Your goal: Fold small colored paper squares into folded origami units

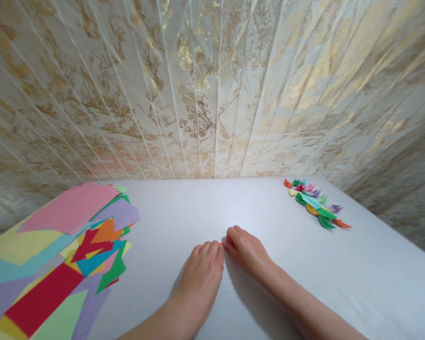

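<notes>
orange scrap (222, 244), mostly hidden between fingertips (216, 250)

Coloured paper sheets (56, 245) left, folded paper pieces (317, 205) right, white table (205, 203), gold-veined wall (212, 85).

white table (198, 203) bears loose coloured sheets (56, 245) and folded paper pieces (315, 203).

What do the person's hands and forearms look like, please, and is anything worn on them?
The left hand and right hand are bare: no gloves, rings, watch or bracelet show. The left forearm and right forearm are uncovered, with no sleeve in view.
</notes>
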A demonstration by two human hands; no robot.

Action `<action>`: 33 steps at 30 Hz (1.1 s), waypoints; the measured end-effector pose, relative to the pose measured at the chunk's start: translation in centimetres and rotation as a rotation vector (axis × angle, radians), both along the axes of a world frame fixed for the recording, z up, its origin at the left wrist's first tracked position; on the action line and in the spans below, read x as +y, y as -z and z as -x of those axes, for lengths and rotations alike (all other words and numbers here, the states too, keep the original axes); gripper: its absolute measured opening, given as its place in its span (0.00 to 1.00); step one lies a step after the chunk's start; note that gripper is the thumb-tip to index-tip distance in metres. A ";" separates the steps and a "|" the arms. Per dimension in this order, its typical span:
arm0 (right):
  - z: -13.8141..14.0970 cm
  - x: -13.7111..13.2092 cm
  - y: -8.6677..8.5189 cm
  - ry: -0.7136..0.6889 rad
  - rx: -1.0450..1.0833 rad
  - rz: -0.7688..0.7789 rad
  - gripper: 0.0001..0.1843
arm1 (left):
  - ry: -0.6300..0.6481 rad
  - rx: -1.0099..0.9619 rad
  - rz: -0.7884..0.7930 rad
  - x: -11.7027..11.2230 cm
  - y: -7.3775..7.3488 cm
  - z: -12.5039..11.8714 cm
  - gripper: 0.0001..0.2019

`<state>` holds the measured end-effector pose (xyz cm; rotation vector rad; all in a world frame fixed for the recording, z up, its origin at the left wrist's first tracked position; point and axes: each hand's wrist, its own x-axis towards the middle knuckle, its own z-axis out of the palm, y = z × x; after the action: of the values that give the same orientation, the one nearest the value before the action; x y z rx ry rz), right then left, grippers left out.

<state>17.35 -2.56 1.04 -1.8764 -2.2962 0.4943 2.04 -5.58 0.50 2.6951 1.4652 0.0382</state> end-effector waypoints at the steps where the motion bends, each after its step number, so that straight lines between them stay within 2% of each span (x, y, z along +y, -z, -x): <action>1: -0.1 0.0 -0.1 -0.001 0.010 0.008 0.04 | 0.001 0.013 0.011 0.0 -0.2 -0.1 0.15; 8: -0.6 -0.1 -0.9 0.021 0.036 0.072 0.03 | -0.002 0.069 0.054 0.3 -1.9 0.4 0.12; 16: -1.1 0.2 -0.7 0.029 0.003 0.094 0.06 | -0.081 0.071 0.065 0.5 -2.0 1.2 0.11; 20: -1.5 0.2 0.0 0.011 0.113 0.049 0.05 | -0.132 -0.129 0.045 1.8 -1.1 1.7 0.08; 23: -1.7 0.2 0.3 -0.006 0.252 -0.004 0.03 | -0.033 -0.350 0.054 3.1 0.1 2.1 0.05; 26: -1.5 0.1 0.5 -0.050 0.312 -0.025 0.04 | -0.023 -0.499 0.054 3.8 1.1 2.2 0.03; 33: -0.6 -0.4 0.2 -0.085 0.299 -0.069 0.12 | -0.014 -0.700 0.115 3.8 1.0 2.0 0.05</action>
<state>17.92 -2.92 0.80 -1.5580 -2.1707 0.6490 0.02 -1.73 -0.50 2.2177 1.2041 0.7796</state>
